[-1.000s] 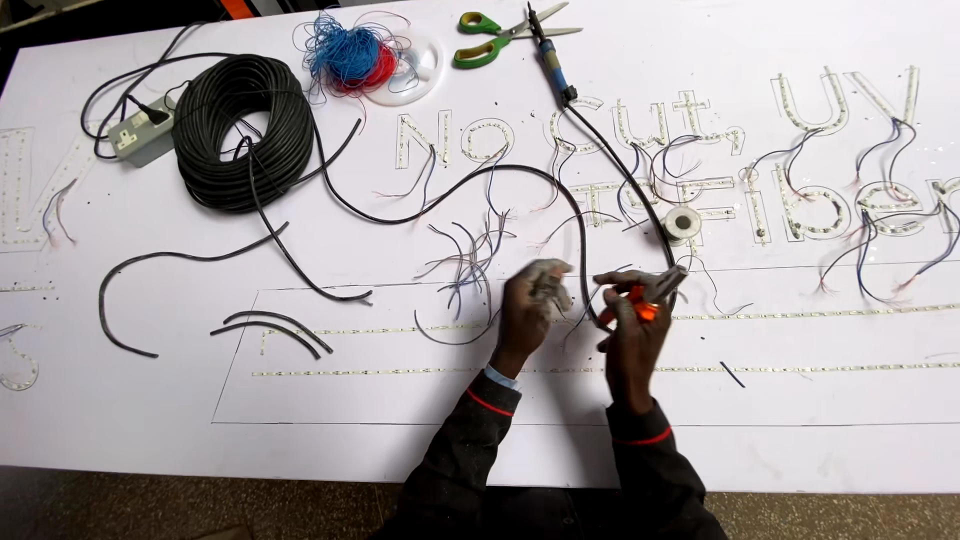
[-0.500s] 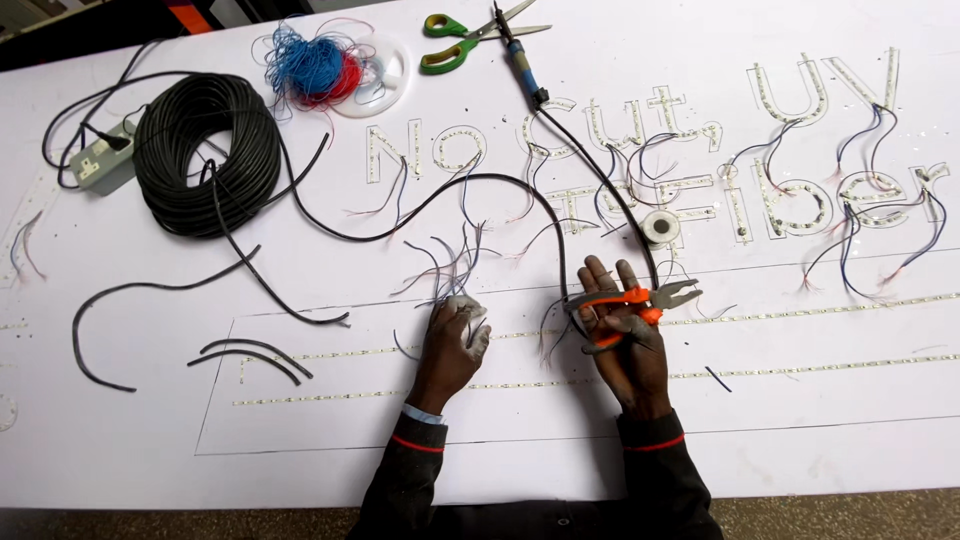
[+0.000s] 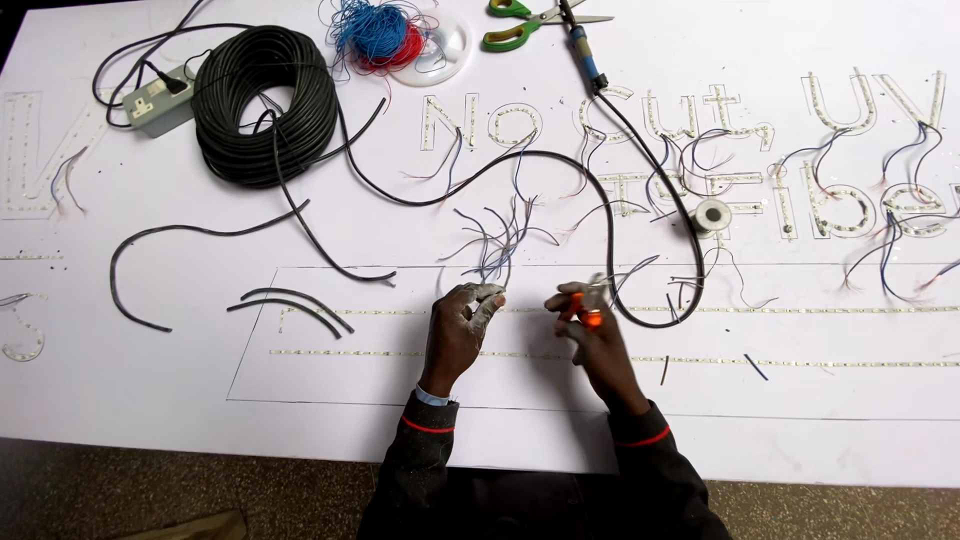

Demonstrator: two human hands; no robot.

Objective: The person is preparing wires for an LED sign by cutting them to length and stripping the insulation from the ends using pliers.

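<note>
Far left of the tabletop [image 3: 120, 400]: grey socket block [image 3: 158, 98] with a plug in it, leads running off to the cable coil [image 3: 264, 104] beside it; parked at the far edge, so clear of your working patch; cut black offcuts [image 3: 290, 303] lie loose below the coil, near the outlined panel [image 3: 330, 385].

Top centre: clear dish [image 3: 440, 50] keeps the blue and red wire [image 3: 375, 32] bunched in one place; green scissors [image 3: 515, 22] and the soldering iron [image 3: 585, 45] sit just right of it, iron cord looping down past the letters [image 3: 640, 120] toward your hands; solder reel [image 3: 712, 215] is further right, among the letter leads.

Your left hand [image 3: 458, 330]: fingers curled, grip pressed together on the thin wires [image 3: 495, 250] that fan up from it; looks like you're pinning the loose ends so they hold steady for the tool.

Your right hand [image 3: 592, 340]: grip closed round the orange-handled cutters [image 3: 585, 305], nose pointing left toward the left hand; whether the tool's tips are on a wire I can't tell, too small.

Both hands sit just above the upper LED strip [image 3: 800, 310] of the panel, near each other but apart; lower strip [image 3: 800, 362] runs parallel below.

Far right: more letters [image 3: 860, 200] with blue and black leads trailing off them.
</note>
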